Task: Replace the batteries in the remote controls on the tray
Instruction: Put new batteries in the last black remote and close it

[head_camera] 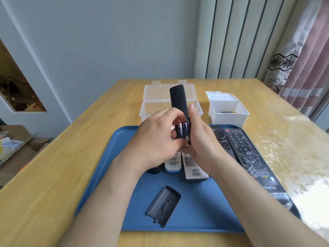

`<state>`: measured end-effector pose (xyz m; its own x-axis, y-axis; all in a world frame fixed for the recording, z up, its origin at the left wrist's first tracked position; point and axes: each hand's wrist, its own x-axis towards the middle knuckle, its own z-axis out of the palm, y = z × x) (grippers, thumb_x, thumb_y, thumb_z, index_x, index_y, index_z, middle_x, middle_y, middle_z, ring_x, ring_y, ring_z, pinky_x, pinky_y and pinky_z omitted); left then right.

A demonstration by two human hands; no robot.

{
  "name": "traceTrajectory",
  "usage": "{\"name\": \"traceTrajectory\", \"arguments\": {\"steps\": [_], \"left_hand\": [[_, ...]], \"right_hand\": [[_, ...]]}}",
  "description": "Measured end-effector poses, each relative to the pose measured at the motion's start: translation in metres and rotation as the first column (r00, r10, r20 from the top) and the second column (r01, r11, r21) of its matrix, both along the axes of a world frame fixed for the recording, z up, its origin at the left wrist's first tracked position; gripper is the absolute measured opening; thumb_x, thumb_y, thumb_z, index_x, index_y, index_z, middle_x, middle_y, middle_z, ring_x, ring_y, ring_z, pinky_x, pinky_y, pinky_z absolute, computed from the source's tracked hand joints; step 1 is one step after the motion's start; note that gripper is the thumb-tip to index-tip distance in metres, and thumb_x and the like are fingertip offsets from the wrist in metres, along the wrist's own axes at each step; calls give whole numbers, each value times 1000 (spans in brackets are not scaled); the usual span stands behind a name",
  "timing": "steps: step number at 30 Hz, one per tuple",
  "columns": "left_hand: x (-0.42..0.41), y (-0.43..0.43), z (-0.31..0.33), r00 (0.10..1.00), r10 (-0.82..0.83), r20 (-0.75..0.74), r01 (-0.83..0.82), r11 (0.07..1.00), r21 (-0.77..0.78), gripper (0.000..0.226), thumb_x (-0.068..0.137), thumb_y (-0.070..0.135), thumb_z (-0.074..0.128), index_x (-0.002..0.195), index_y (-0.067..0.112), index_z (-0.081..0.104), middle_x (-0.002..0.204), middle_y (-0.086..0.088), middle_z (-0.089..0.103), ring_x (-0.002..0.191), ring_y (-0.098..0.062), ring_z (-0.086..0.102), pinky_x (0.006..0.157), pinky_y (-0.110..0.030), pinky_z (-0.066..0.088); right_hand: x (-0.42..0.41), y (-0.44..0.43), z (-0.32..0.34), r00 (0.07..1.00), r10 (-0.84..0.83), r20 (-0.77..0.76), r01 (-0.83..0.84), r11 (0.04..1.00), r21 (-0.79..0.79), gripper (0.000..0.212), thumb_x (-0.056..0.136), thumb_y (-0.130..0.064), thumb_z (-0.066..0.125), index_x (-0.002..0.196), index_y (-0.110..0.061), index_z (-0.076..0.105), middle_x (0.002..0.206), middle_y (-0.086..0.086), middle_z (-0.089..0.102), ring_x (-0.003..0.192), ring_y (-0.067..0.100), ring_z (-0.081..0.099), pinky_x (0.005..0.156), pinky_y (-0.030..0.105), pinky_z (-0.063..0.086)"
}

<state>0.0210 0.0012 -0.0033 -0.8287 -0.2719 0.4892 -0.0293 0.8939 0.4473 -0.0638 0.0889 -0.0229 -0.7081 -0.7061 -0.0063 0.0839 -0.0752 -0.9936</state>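
Black remote (pixel 178 97) held upright over the blue tray (pixel 128 139), back side toward the camera, battery bay open at its lower end. Two purple batteries (pixel 183 131) sit side by side in the bay. Right hand (pixel 201 139): grip closed around the remote's right edge, thumb lying up along that side. Left hand (pixel 156 139): grip also closed on the remote, fingers curled in at the bay's left edge, fingertips right at the batteries; cannot tell whether they pinch a battery or only touch it. Battery cover (pixel 164 205) lies loose on the tray's near part, inner face up, well apart from the hands. Under the wrists, two white remotes (pixel 172 164) lie side by side on the tray; two long black remotes (pixel 249 150) lie along its right side. Behind the tray on the wooden tabletop (pixel 71 157): clear lidded box (pixel 154 102), lid open, partly hidden by the held remote; to its right a small white box (pixel 227 107), lid open, with one battery (pixel 227 112) inside
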Motion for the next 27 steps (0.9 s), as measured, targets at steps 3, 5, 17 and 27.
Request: {"name": "traceTrajectory", "arguments": {"steps": [3, 5, 17, 27], "left_hand": [[-1, 2, 1, 1000, 21, 12, -20, 998, -68, 34, 74, 20, 74, 104, 21, 57, 98, 9, 60, 93, -14, 53, 80, -31, 44], [-2, 3, 1, 1000, 9, 24, -7, 998, -69, 31, 73, 19, 72, 100, 19, 56, 94, 9, 59, 89, -15, 52, 76, -31, 44], [-1, -1, 1, 998, -28, -48, 33, 993, 114, 38, 64, 7, 78, 92, 22, 57, 80, 11, 52, 72, -4, 50, 62, -13, 38], [1, -8, 9, 897, -2, -442, 336, 652, 680, 34, 79, -9, 52, 100, 16, 59, 87, -5, 66, 68, -16, 60, 64, -28, 51]], "right_hand": [[1, 0, -1, 999, 8, -39, -8, 1000, 3, 63, 97, -64, 27, 101, -18, 69, 84, 10, 60, 78, 21, 59, 69, 39, 49], [3, 0, 0, 998, -2, -66, 3, 1000, 4, 61, 99, -61, 26, 100, -18, 69, 86, 8, 64, 80, 22, 61, 68, 43, 51], [12, -1, 3, 999, 2, -45, -5, 998, -62, 54, 102, -54, 27, 86, -20, 67, 74, 0, 63, 75, 21, 63, 70, 55, 56], [0, 6, 12, 994, 112, -5, -112, 994, -10, 15, 101, -14, 43, 99, -10, 57, 78, 8, 50, 49, 21, 52, 55, 33, 42]]}}
